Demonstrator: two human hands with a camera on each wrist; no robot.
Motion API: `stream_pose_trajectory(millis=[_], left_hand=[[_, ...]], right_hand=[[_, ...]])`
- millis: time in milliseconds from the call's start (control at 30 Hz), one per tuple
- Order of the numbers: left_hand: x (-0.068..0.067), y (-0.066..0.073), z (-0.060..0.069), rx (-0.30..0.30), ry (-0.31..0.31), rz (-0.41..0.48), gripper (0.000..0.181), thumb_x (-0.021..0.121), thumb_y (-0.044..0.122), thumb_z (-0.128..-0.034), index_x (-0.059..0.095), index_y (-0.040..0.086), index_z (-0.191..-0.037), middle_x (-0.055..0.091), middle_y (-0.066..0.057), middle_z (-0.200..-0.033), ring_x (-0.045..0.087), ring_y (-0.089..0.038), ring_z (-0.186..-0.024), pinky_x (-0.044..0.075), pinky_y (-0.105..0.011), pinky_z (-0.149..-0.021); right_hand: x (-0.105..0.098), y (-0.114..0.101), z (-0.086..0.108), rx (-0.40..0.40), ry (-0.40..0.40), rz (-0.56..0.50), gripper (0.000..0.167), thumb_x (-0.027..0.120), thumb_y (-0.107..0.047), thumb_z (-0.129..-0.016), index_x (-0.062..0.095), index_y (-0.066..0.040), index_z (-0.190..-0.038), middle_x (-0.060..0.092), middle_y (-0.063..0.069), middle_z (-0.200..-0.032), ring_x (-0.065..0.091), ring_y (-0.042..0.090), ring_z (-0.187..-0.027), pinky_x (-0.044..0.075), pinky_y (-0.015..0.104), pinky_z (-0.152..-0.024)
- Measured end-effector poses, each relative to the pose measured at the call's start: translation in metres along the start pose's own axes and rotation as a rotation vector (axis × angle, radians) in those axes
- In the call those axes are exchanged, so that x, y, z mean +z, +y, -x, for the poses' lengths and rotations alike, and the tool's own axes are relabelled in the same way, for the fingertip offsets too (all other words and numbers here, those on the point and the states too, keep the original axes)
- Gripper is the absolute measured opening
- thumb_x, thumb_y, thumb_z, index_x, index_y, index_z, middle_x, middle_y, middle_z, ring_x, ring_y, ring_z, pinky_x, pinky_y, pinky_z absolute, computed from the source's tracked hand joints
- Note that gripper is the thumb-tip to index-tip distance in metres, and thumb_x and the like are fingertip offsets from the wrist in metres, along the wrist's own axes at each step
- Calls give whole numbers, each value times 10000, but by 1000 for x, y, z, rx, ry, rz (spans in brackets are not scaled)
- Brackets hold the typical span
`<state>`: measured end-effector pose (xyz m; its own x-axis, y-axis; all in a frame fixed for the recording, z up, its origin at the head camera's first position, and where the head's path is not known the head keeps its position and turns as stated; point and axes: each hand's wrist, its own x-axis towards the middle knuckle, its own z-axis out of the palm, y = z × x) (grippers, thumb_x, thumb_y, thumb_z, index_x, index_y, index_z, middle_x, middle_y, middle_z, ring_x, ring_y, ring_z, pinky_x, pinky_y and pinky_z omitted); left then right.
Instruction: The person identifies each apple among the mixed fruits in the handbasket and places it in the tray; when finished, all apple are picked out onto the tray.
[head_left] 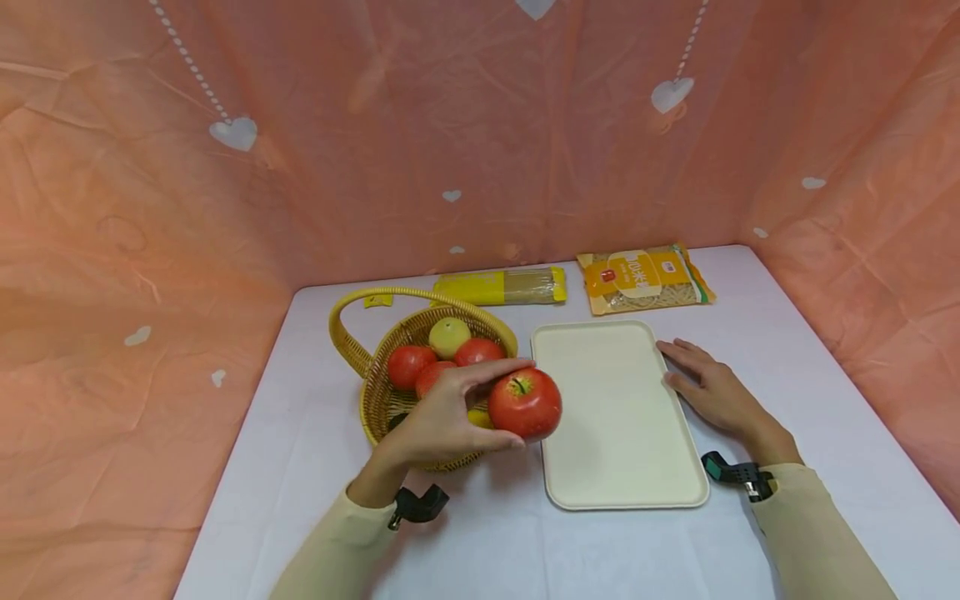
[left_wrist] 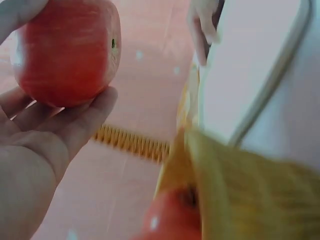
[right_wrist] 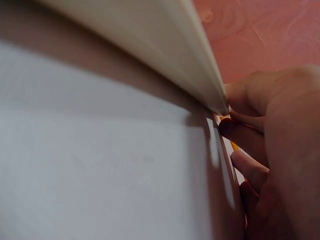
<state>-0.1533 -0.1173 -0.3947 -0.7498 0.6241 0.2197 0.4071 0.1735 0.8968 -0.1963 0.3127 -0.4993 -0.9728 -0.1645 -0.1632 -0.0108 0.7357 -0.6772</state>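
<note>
My left hand grips a red apple between thumb and fingers, in the air between the basket and the tray. In the left wrist view the apple lies against the fingers, its stem end turned to the right. Below the left forearm stands a wicker basket with red fruits, a yellow-green fruit and a yellow thing partly hidden by the hand. My right hand rests at the right edge of the cream tray, its fingertips touching the rim. The tray bears nothing.
Behind the basket lies a yellow pack of noodles, with a small yellow packet to its left. An orange bag of dry noodles lies behind the tray. A pink curtain encloses the white table.
</note>
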Motion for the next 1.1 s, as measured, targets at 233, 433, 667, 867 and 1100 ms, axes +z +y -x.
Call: stream_pose_trajectory(millis=[233, 433, 667, 867, 1100], left_hand=[[33, 1, -28, 34, -47, -47, 846, 1001, 154, -797, 621, 153, -1553, 699, 2, -1479, 668, -106, -1319, 572, -304, -1124], [61, -6, -53, 59, -77, -54, 836, 992, 170, -812, 612, 116, -1555, 707, -42, -1473, 674, -89, -1292, 575, -244, -1086], [86, -20, -81, -6, -76, -91, 823, 973, 239, -849, 597, 112, -1569, 686, -36, -1502, 678, -62, -1265, 555, -180, -1064], [100, -32, -106, -59, -46, -153, 831, 990, 248, -824, 619, 136, -1559, 720, -40, -1453, 680, -42, -1190, 554, -144, -1004], [111, -45, -131, -103, -49, -248, 843, 991, 280, -828, 614, 132, -1567, 720, -50, -1458, 673, -78, -1215, 532, -155, -1026]], right_hand=[[0, 0, 0, -1, -3, 2, 695, 570, -423, -1138, 327, -170, -1737, 168, 243, -1816, 122, 532, -1667, 173, 817, -1261], [-1, 0, 0, 4, -6, 5, 706, 556, -463, -1136, 320, -187, -1741, 167, 245, -1816, 117, 533, -1666, 185, 835, -1241], [-1, 3, -1, -3, -7, 11, 704, 570, -452, -1130, 332, -189, -1737, 185, 250, -1810, 124, 537, -1664, 199, 851, -1223], [-1, 3, 0, -25, 2, 12, 675, 579, -398, -1133, 353, -176, -1729, 206, 260, -1802, 142, 544, -1658, 199, 855, -1221], [-1, 4, 0, -65, 18, 6, 644, 603, -330, -1126, 395, -154, -1709, 249, 272, -1785, 170, 544, -1652, 213, 855, -1219]])
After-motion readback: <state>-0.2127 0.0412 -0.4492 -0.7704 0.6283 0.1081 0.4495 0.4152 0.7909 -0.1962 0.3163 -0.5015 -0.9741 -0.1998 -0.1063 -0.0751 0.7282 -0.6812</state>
